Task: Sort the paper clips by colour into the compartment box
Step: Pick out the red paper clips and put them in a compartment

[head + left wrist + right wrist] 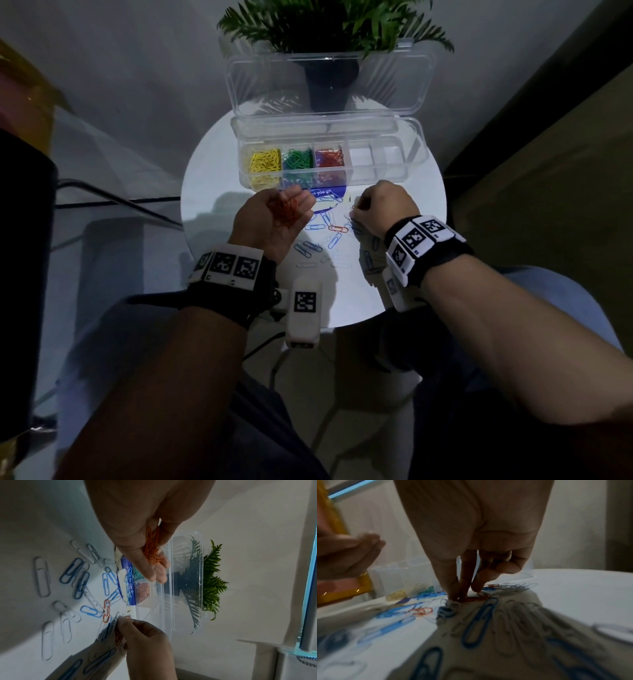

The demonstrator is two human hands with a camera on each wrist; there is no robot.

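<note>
Only the right wrist view shows the right hand pinching an orange clip.

The head camera looked down from high up at a round white table, with both arms reaching away from it. The left wrist camera sat close behind the left hand and looked along it, so the table seemed tipped on its side. The right wrist camera sat very low and close behind the right hand, facing across the tabletop. All three views showed the clear compartment box and the loose paper clips.
</note>
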